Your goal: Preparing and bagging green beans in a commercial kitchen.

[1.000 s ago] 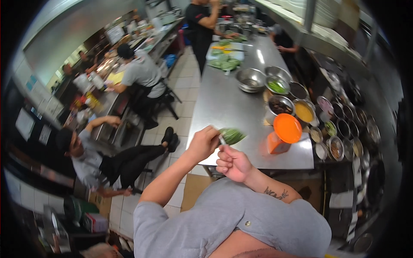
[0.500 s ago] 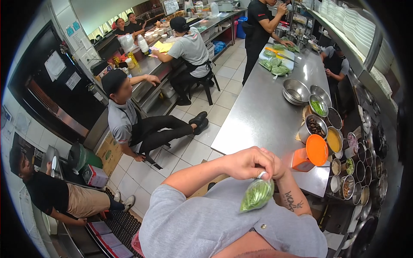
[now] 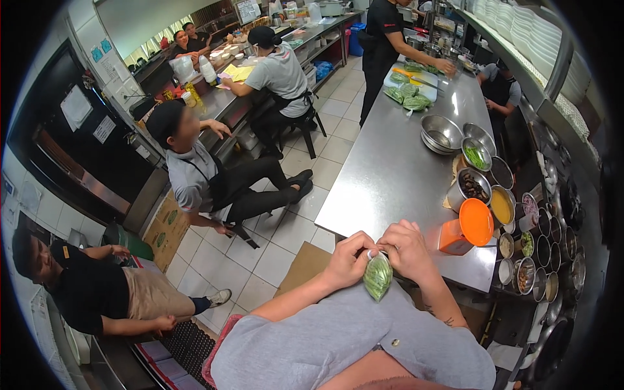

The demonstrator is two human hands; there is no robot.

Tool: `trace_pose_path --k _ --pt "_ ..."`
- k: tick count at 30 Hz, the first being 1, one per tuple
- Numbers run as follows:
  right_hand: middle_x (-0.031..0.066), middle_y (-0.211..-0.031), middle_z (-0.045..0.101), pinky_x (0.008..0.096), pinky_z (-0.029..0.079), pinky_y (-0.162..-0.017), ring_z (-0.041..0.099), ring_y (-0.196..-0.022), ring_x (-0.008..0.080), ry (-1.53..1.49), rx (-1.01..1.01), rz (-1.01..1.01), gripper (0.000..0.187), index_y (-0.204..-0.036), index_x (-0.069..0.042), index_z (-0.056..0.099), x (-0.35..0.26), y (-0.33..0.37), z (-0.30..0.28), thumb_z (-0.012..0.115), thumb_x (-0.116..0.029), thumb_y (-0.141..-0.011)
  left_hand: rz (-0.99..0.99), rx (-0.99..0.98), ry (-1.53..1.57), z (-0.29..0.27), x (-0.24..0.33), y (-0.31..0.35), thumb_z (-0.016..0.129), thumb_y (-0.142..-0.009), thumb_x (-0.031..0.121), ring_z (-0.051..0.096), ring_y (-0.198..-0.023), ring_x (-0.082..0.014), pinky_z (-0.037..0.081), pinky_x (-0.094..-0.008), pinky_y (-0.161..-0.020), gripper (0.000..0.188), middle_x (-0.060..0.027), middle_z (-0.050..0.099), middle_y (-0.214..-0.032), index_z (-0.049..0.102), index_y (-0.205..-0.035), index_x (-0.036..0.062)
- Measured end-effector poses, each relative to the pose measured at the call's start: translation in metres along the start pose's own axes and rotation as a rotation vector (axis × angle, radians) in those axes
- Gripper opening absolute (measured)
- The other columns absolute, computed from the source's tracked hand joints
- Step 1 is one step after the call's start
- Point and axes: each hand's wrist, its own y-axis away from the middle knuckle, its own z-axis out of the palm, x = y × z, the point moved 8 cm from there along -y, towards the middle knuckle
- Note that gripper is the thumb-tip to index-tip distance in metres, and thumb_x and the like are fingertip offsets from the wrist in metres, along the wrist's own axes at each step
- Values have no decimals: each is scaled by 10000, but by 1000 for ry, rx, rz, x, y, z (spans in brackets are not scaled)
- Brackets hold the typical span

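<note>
A small clear plastic bag of cut green vegetables [image 3: 377, 279] hangs in front of my chest, its twisted white neck at the top. My left hand [image 3: 350, 261] is closed in a pinch on that neck. Beside it my right hand [image 3: 407, 249] is also closed, its fingertips at the same neck and touching or nearly touching the left fingers. Just right of my right hand stands an orange container with a round orange lid [image 3: 476, 222] on the steel table [image 3: 377, 175].
Metal bowls [image 3: 442, 133], a pot of dark pieces [image 3: 473, 185] and a pot of yellow liquid [image 3: 502, 206] line the table's right side. More green bags [image 3: 416, 103] lie on a white board at the far end. Co-workers sit and stand at left and ahead.
The bag has moved up and slightly left and now hangs upright between both hands. My hands, formerly overlapping, are side by side. The person at lower left has turned and shifted an arm.
</note>
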Motion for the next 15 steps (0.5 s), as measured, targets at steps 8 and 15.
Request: trace_pose_path --k 8,15 --pt "16 -779 578 321 378 -668 525 -716 204 70 150 -259 119 -783 -95 645 -30 3 -16 675 -23 -693 -285 -48 267 -1 -18 1 600 -933 149 528 -810 -94 441 -259 -752 126 -6 563 -868 534 -890 51" --pt "12 -788 581 324 399 -657 540 -711 199 35 164 -392 151 -832 -97 664 -39 0 -20 687 -28 -700 -426 -315 696 17 -39 0 560 -977 203 510 -816 -31 440 -210 -711 123 27 565 -922 543 -973 81"
